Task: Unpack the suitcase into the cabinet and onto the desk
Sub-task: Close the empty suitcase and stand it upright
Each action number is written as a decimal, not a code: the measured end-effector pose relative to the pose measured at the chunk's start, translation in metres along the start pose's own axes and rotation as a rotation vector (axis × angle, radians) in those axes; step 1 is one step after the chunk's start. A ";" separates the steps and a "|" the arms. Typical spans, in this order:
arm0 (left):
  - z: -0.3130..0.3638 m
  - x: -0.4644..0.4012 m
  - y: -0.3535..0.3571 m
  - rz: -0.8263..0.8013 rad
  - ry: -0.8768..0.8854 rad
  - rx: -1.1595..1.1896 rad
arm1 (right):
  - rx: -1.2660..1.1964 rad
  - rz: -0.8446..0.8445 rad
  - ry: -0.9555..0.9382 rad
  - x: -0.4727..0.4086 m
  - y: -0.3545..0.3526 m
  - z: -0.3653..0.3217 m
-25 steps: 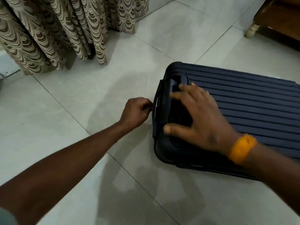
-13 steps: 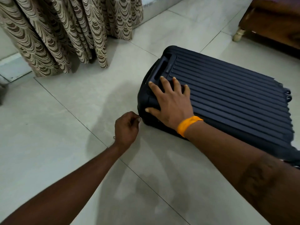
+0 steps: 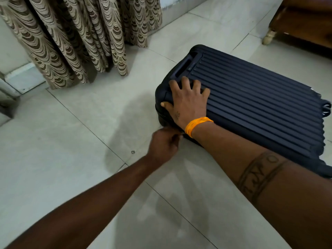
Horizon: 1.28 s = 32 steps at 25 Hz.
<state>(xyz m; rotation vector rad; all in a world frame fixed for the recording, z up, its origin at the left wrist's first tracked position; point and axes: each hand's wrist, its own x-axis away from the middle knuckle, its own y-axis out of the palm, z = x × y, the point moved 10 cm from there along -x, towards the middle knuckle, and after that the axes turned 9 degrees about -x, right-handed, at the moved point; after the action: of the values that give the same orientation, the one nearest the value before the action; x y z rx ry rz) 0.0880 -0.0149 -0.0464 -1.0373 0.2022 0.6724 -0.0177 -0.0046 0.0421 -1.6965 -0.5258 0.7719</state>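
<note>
A: Suitcase?
B: Dark ribbed suitcase (image 3: 251, 108) lies flat, closed, on tiled floor (image 3: 53, 159).
A: Hands?
B: Right hand (image 3: 186, 103) spread flat on lid. Left hand (image 3: 164, 145) curled at near edge, apparently pinching something hidden there.

Suitcases: one (image 3: 251, 112)
Hands: two, left (image 3: 164, 146) and right (image 3: 188, 103)
Curtains: one (image 3: 75, 38)
Orange wristbands: one (image 3: 196, 125)
Wooden furniture pieces: one (image 3: 303, 20)
</note>
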 end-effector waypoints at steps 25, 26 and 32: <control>-0.067 -0.032 0.001 -0.079 -0.359 0.149 | -0.340 -0.345 -0.192 0.012 -0.018 0.042; -0.064 -0.036 0.001 -0.098 -0.353 0.136 | -0.279 -0.357 -0.224 0.040 -0.018 0.053; -0.067 -0.030 0.003 -0.135 -0.281 0.082 | -0.151 -0.278 -0.133 0.061 -0.011 0.067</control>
<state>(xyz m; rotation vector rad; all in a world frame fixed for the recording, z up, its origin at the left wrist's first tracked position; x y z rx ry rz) 0.0731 -0.0826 -0.0689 -0.8587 -0.0839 0.6732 -0.0237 0.0853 0.0296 -1.6699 -0.9111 0.6577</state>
